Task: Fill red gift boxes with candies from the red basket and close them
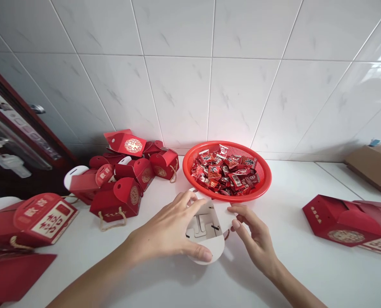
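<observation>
A small gift box [222,214] stands in front of the basket with its top open and its white inside showing. Dark cord ends poke through its inner walls, and interlocked tabs form its floor. My left hand [167,229] spans the box from the left, thumb on the near rounded flap and fingers by the far side. At the right side flap is my right hand [256,239], its thumb and forefinger closed on the flap's edge. Just behind sits a red plastic basket [266,179] holding many red-wrapped candies [225,171]. The box's outer faces are mostly hidden.
Several folded red gift boxes [116,199] with rope handles crowd the left of the white counter [273,278]. More red boxes [341,220] lie at the right, before a brown cardboard box [370,169]. A tiled wall [180,98] rises behind; keys [12,162] hang at far left.
</observation>
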### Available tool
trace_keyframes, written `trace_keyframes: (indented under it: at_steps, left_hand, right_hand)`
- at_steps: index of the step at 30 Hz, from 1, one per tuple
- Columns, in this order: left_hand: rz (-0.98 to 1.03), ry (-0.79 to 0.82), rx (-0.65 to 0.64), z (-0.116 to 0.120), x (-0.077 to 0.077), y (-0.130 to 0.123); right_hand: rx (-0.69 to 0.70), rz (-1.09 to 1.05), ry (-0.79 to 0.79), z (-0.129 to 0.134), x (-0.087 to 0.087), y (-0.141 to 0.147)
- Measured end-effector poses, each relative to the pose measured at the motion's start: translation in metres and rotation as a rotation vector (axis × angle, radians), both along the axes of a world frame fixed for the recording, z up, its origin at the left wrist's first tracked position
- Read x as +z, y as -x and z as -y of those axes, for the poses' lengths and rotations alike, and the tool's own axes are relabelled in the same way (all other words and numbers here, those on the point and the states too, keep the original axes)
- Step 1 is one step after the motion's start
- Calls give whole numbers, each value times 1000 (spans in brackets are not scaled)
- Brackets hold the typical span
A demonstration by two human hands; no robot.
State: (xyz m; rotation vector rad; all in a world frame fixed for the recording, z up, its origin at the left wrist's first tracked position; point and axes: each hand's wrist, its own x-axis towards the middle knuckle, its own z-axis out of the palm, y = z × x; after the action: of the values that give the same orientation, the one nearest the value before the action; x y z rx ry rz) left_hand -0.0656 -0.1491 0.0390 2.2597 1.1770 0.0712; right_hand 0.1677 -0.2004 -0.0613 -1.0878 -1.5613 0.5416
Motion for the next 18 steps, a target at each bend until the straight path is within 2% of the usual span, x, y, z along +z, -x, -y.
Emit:
trace_keyframes:
  at_steps: [7,13,15,18]
  left_hand:
    - [5,-30,-21,-1,-2,4]
    - [3,-86,32,4,5,8]
    - [41,-106,33,5,7,8]
    - [66,-117,29,5,8,9]
  right_hand:
    - [-106,141,-163,-6,9,-1]
    - [-155,189,-243,-29,40,-14]
    - [-143,198,-195,-45,52,-25]
    - [-124,266,32,-75,69,-45]
